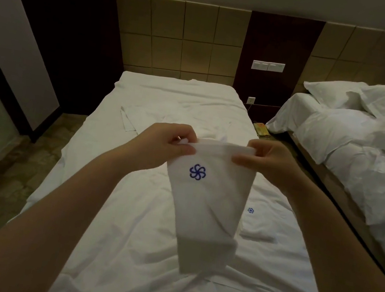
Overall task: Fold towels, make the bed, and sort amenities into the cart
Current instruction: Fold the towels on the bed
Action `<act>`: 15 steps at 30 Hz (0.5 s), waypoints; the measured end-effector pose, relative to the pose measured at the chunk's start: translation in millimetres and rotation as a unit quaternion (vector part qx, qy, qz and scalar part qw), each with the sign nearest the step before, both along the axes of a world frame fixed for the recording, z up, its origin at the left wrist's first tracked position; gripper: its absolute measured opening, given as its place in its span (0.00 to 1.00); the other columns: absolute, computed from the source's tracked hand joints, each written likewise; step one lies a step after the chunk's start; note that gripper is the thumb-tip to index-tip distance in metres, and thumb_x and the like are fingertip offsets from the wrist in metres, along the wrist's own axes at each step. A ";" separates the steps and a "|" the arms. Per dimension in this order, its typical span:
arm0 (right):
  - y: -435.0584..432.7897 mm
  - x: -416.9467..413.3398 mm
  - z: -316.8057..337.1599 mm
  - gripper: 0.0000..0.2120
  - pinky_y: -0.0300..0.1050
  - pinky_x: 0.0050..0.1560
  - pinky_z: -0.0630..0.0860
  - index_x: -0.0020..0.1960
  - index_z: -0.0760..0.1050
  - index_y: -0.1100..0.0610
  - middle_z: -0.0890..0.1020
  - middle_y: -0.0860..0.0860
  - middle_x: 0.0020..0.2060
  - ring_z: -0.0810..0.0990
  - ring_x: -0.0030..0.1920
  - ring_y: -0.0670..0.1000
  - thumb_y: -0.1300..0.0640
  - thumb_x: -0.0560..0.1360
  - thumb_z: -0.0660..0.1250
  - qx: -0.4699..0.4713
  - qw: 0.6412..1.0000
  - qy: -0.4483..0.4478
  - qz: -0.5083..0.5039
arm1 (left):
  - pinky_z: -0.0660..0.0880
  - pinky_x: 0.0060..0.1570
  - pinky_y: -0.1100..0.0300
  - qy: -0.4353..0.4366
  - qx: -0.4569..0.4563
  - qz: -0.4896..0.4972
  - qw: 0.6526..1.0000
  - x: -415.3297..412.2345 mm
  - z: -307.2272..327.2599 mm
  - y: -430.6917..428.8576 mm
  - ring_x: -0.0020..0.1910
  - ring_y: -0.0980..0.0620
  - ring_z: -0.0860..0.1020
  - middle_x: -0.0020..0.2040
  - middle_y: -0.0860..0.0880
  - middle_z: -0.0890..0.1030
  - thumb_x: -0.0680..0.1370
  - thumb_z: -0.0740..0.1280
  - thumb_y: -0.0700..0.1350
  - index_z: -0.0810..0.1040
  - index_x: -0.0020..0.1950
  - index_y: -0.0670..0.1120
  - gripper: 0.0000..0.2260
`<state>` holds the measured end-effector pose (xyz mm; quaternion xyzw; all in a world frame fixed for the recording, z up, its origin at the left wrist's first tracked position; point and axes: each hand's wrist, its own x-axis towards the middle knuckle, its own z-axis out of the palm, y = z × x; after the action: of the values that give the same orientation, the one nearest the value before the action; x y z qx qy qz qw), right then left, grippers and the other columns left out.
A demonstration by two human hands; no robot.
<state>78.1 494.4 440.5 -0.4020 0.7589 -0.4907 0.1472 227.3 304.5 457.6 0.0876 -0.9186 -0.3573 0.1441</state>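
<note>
Here, I see left hand pinching top left edge of white towel, right hand pinching top right edge. Towel hangs in narrow strip over bed, blue logo facing me. Second logo cloth lies flat on bed, right of towel. Rumpled second bed at right, pillow on it.

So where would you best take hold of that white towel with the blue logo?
Take the towel by its top edge, one grip on each corner, coming from the sides, as the left hand and right hand pinch it: so it hangs straight above the bed.
</note>
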 end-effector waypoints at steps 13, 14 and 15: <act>-52.2 -10.7 26.7 0.16 0.53 0.32 0.77 0.35 0.72 0.66 0.77 0.61 0.31 0.76 0.31 0.61 0.57 0.72 0.72 -0.112 0.932 0.334 -0.083 | 0.73 0.45 0.58 0.101 -0.048 0.076 0.991 -27.5 -2.5 -38.5 0.42 0.47 0.76 0.40 0.50 0.77 0.79 0.62 0.38 0.71 0.45 0.46 0.05; -55.5 -11.5 26.8 0.15 0.52 0.32 0.77 0.35 0.72 0.65 0.77 0.60 0.31 0.76 0.32 0.61 0.56 0.72 0.71 -0.123 0.926 0.346 -0.088 | 0.74 0.46 0.55 0.105 -0.043 0.077 0.991 -30.1 -2.1 -40.4 0.43 0.45 0.76 0.40 0.50 0.77 0.79 0.61 0.38 0.71 0.45 0.46 0.05; -59.1 -10.9 27.6 0.14 0.51 0.32 0.77 0.35 0.71 0.64 0.77 0.59 0.31 0.76 0.32 0.59 0.56 0.72 0.71 -0.136 0.925 0.342 -0.093 | 0.74 0.46 0.54 0.111 -0.037 0.078 0.990 -33.0 -2.2 -43.1 0.43 0.45 0.76 0.39 0.51 0.76 0.80 0.61 0.38 0.70 0.45 0.46 0.05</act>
<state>67.3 435.3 468.1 -0.4894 0.7232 -0.4330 -0.2236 194.3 261.4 455.4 0.1132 -0.8999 -0.3186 0.2755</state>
